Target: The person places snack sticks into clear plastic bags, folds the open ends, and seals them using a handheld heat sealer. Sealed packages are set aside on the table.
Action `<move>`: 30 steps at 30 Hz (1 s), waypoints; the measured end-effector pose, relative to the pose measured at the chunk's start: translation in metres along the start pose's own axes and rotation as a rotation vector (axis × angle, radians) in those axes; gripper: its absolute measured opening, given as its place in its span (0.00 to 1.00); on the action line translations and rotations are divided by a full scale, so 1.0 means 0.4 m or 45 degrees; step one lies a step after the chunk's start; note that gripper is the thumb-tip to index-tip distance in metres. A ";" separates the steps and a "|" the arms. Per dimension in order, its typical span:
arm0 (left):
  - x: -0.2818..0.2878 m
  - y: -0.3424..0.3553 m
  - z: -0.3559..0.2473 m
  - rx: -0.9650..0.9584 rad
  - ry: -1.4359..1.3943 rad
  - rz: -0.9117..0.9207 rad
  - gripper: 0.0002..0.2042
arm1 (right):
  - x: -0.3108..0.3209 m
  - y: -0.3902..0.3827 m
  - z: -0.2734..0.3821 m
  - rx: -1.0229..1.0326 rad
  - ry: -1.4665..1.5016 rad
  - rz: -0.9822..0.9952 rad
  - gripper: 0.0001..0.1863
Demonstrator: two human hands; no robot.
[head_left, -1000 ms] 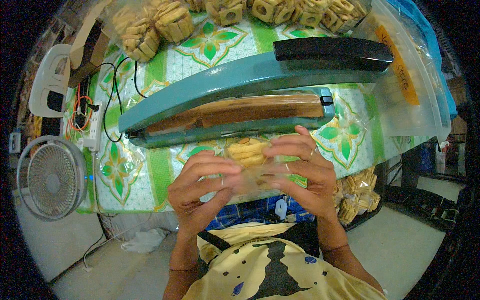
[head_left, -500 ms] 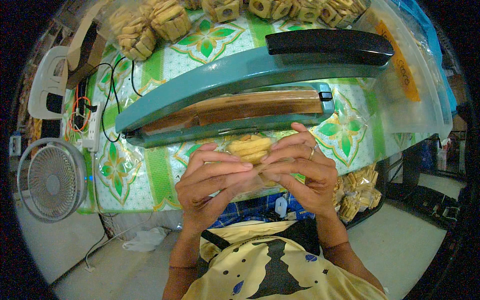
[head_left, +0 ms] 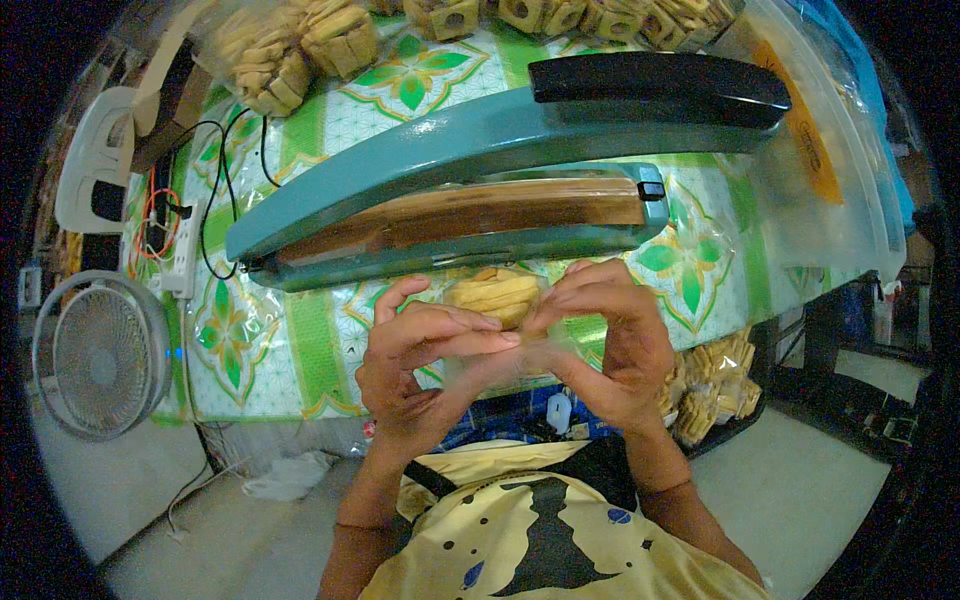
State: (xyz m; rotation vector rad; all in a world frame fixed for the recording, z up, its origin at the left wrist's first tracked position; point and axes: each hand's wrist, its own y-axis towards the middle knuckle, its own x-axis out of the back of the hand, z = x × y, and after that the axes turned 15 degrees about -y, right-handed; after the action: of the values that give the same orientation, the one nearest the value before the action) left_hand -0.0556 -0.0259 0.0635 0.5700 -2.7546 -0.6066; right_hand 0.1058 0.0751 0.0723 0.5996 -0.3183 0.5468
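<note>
Both hands hold a small clear plastic bag of pale yellow biscuit sticks near the table's front edge. My left hand grips the bag's near left side, its index finger raised. On the near right side, my right hand pinches the clear film between thumb and fingers. The bag's lower part is blurred and partly hidden by the fingers. Just beyond stands a teal hand-lever heat sealer with a black handle; its arm is raised above the brown sealing strip.
Bags of biscuits line the table's far side. At right stands a translucent plastic bin with an orange label. More bagged biscuits lie lower right. A small fan, power strip and cables are at left. Patterned cloth covers the table.
The bag has shifted slightly left. My left index finger has lifted away from it, and my right fingers have curled in more. The sealer's arm remains raised.
</note>
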 end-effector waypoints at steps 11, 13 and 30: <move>0.035 -0.018 0.033 -0.101 -0.209 -0.100 0.21 | 0.031 0.025 0.003 0.154 -0.369 0.226 0.17; 0.031 -0.013 0.031 -0.106 -0.240 -0.090 0.17 | 0.023 0.028 0.006 0.099 -0.390 0.315 0.17; 0.013 -0.030 -0.025 -0.237 0.551 -0.032 0.08 | 0.014 0.036 0.016 0.752 -0.797 0.088 0.11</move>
State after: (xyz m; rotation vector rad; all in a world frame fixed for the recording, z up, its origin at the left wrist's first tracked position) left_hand -0.0529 -0.0418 0.0678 0.6110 -2.2641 -0.6488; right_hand 0.1014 0.0834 0.0863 1.3410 -0.7819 0.5081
